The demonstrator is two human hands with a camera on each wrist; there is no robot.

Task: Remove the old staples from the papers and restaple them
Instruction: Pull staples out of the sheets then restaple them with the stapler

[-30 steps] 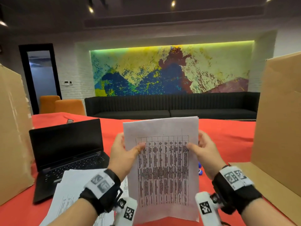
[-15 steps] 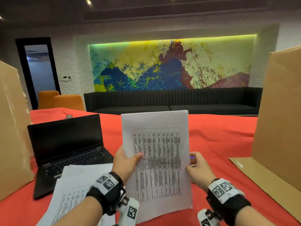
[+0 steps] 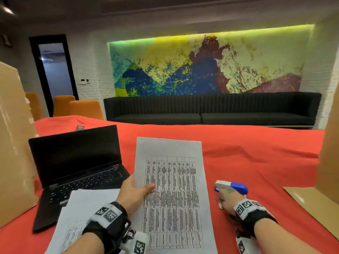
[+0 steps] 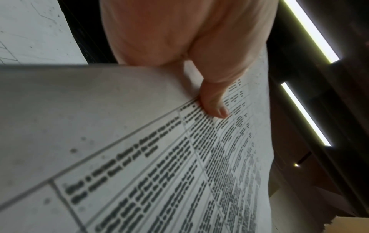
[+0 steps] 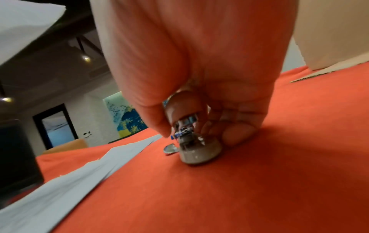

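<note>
Two hands are occupied: the papers (image 3: 172, 195) are pinched above the desk's (image 3: 256, 158) near edge by the left hand (image 3: 134, 192), the stapler (image 3: 231, 187) is gripped by the right hand (image 3: 226, 199), so restapling is judged next, needing aligned corners.

An open black laptop (image 3: 77, 162) with a dark screen sits on the red-covered worktop (image 3: 247, 158), left of centre. Upright cardboard panels stand at the left edge (image 3: 12, 143) and the right edge (image 3: 330, 158). Beyond are a long black sofa (image 3: 211, 109), orange chairs (image 3: 80, 109), a colourful mural (image 3: 205, 65) and a dark doorway (image 3: 55, 70).
</note>
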